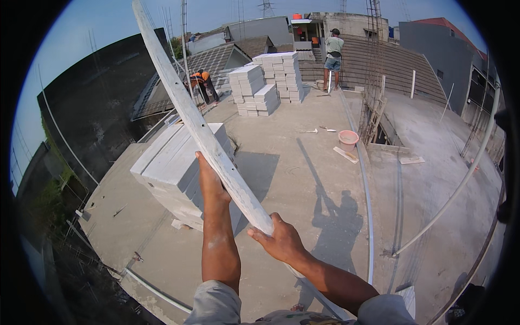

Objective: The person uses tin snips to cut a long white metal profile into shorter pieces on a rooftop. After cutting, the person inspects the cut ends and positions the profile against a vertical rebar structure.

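A long whitish wooden pole (181, 97) with small dark holes slants from the upper left down toward my body. My left hand (211, 179) supports it partway along, palm against its underside, the other fingers mostly hidden behind it. Lower down, my right hand (283, 239) is wrapped round the pole, thumb on the near side. The lower end passes behind my right forearm. Just beyond my left hand stands a stack of pale light-weight blocks (162, 187), partly covered by the pole and my arm.
Taller block stacks (265, 81) stand farther back. A person in orange (203, 81) bends over at the left; another person (333, 54) stands at the far edge. A pink bucket (348, 142), hand tools and rebar columns (374, 81) are right of centre. A pale pipe (370, 216) crosses the slab.
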A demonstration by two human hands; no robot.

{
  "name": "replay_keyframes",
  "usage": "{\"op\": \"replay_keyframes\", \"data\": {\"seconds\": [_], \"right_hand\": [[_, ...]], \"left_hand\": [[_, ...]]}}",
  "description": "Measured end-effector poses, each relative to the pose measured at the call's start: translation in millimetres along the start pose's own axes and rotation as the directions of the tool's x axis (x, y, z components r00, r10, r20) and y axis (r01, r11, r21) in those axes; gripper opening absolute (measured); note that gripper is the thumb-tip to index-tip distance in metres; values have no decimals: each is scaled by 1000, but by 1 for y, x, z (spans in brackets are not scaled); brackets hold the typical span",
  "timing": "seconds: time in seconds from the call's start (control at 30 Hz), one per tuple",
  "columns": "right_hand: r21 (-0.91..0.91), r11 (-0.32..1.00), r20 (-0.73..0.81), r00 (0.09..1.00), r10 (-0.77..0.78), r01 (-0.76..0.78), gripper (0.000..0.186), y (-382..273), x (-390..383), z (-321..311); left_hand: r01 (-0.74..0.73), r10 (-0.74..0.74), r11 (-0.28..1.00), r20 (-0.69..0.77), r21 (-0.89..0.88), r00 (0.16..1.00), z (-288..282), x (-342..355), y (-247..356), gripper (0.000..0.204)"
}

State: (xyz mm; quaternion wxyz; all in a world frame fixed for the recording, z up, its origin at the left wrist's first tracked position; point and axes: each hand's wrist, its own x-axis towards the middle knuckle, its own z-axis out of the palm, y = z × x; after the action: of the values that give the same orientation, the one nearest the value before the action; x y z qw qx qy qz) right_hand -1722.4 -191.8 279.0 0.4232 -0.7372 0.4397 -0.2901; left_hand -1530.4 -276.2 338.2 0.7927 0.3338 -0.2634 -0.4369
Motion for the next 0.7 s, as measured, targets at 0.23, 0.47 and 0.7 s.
{"op": "replay_keyframes", "data": {"seconds": [0.23,0.47,0.7], "right_hand": [[-49,985,119,980,-161,168,62,-19,12,39],[19,955,270,918,-289,295,72,-22,21,49],[61,968,457,856,-243,242,69,3,-5,46]], "left_hand": [[-122,126,991,-106,47,986,-36,-5,45,57],[-291,295,955,-89,58,951,-54,-22,85,55],[-441,441,895,14,71,897,-78,-49,124,44]]}}
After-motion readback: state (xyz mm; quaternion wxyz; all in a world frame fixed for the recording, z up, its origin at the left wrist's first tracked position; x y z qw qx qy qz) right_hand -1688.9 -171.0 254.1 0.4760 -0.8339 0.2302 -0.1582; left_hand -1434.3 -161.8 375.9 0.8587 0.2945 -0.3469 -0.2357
